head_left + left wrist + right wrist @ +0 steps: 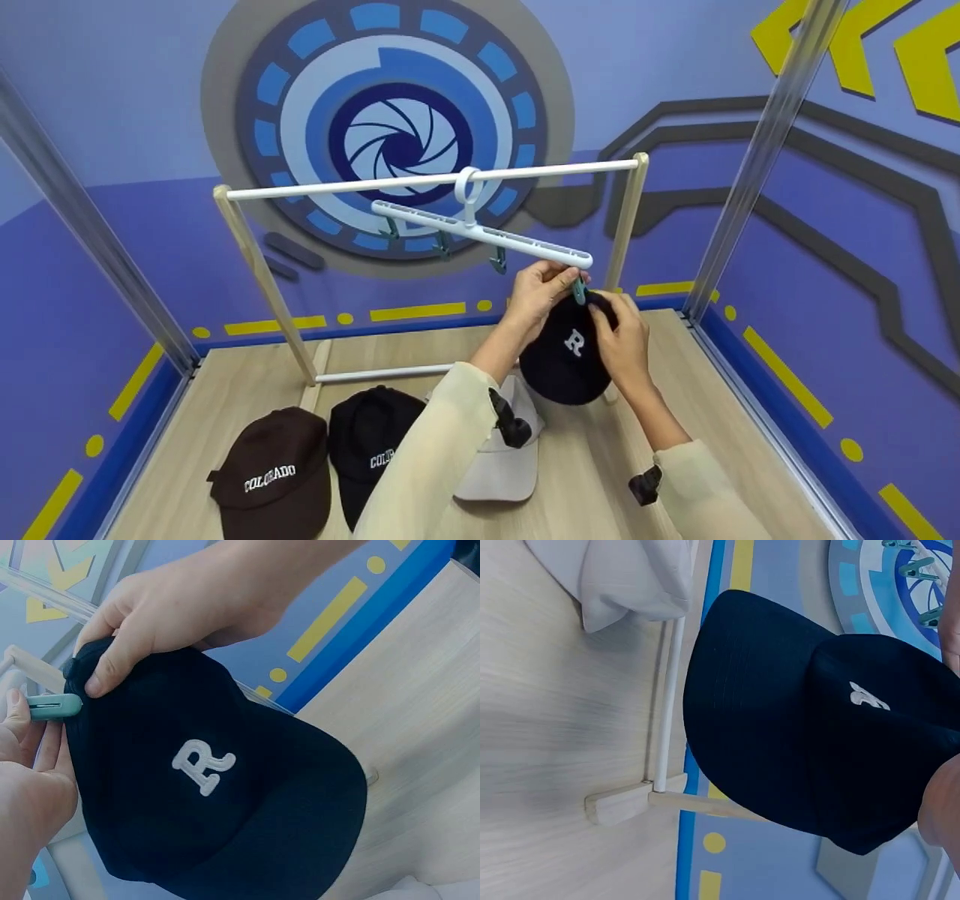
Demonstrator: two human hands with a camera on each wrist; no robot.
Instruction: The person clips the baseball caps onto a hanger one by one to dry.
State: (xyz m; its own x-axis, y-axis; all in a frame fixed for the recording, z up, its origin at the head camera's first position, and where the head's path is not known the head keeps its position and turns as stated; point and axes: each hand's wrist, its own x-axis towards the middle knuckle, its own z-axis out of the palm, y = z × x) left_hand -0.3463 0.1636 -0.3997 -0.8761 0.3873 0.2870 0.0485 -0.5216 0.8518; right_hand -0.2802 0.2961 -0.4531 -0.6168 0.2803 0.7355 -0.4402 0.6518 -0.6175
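Observation:
A black cap (556, 367) with a white letter R hangs brim down below the right end of a white hanger (525, 244). My right hand (626, 341) grips the cap's upper edge, thumb on the front. The left hand (534, 296) pinches the green clip (579, 291) at the hanger's end. In the left wrist view the clip (56, 706) has its tip against the edge of the cap (150, 765); whether its jaws bite the fabric I cannot tell. The right wrist view shows mostly the brim (742, 705) and crown.
A rack's white rod (322, 186) carries the hanger by its ring. Several other green clips (498, 259) hang along it. Below lie a brown cap (274, 465), a black cap (375, 435) partly behind my left sleeve, and a grey cap (502, 472). Wooden posts (262, 277) stand at the sides.

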